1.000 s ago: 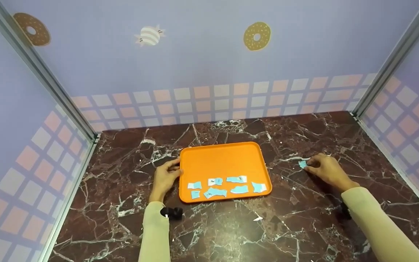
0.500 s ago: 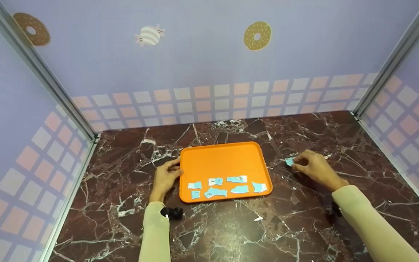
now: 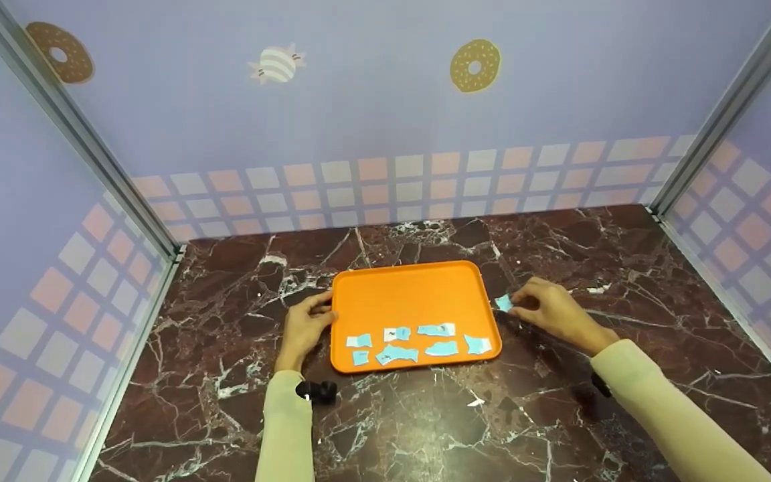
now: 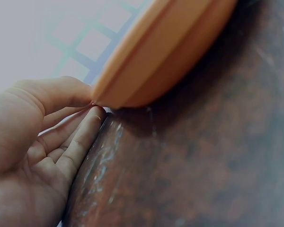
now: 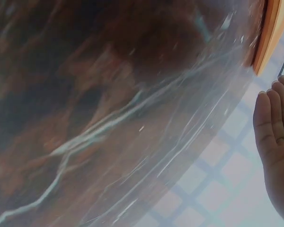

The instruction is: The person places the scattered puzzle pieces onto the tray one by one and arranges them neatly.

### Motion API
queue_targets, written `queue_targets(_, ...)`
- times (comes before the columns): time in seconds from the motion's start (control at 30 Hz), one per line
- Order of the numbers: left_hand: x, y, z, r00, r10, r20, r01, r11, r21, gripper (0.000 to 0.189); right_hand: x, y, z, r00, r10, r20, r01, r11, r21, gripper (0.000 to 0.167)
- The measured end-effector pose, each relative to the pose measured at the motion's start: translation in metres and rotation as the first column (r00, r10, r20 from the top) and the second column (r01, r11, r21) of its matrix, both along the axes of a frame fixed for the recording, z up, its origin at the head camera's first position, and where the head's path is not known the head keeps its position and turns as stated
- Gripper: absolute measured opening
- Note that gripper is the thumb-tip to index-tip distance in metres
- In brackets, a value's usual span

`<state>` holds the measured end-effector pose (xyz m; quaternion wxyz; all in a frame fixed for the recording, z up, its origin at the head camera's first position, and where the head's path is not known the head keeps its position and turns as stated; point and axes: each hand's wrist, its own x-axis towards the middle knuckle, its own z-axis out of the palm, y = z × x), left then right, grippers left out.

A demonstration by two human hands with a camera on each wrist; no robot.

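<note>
An orange tray (image 3: 405,298) lies on the dark marble table. My left hand (image 3: 303,333) pinches its left rim, thumb on the rim and fingers lower at the table; the left wrist view shows this hand (image 4: 52,127) close up against the tray's side (image 4: 156,52). Between thumb and fingertips, my right hand (image 3: 553,311) holds a torn light-blue paper piece (image 3: 504,303) just off the tray's right edge. Several torn blue-and-white paper pieces (image 3: 397,355) lie along the tray's near part. In the right wrist view the right hand (image 5: 277,137) is partly cut off.
A tiny white scrap (image 3: 476,402) lies on the marble table (image 3: 412,428) in front of the tray. Patterned lilac panels (image 3: 372,100) stand at the back and both sides, joined by metal corner posts (image 3: 700,110).
My right hand has carried the blue paper piece leftward across the table, from well right of the tray to beside its right rim. The left hand and tray have stayed put.
</note>
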<state>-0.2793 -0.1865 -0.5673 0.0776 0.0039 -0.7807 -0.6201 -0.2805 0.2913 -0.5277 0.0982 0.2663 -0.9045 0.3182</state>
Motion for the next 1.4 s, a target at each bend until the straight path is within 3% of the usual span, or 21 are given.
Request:
queue_targets(0.4,0.001,0.000,0.002,0.999,-0.005,0.039,0.005,1.000,-0.006,0.044,0.003,-0.030,-0.001,0.991,0.132,-0.027,-0.131,0.990,0.043,0.014)
queue_targets(0.8,0.000,0.000,-0.001,1.000,-0.005,0.017,0.005,1.000,0.014,0.044,0.001,-0.046,-0.006,0.983,0.183,0.015,-0.183,0.980,0.081,0.011)
queue_targets(0.83,0.002,0.001,0.004,1.000,-0.011,0.017,0.011,1.000,0.017,0.044,0.001,-0.047,-0.005,0.983,0.185,0.018,-0.186,0.979,0.089,0.011)
queue_targets(0.97,0.001,0.002,0.004,1.000,-0.021,0.012,0.021,1.000,0.010,0.045,0.002,-0.050,-0.006,0.981,0.190,0.032,-0.192,0.976,0.104,0.012)
queue_targets(1.4,0.001,0.000,0.003,1.000,-0.002,0.030,0.002,1.000,-0.016,0.043,0.001,-0.050,-0.006,0.979,0.205,0.011,-0.204,0.967,0.153,0.013)
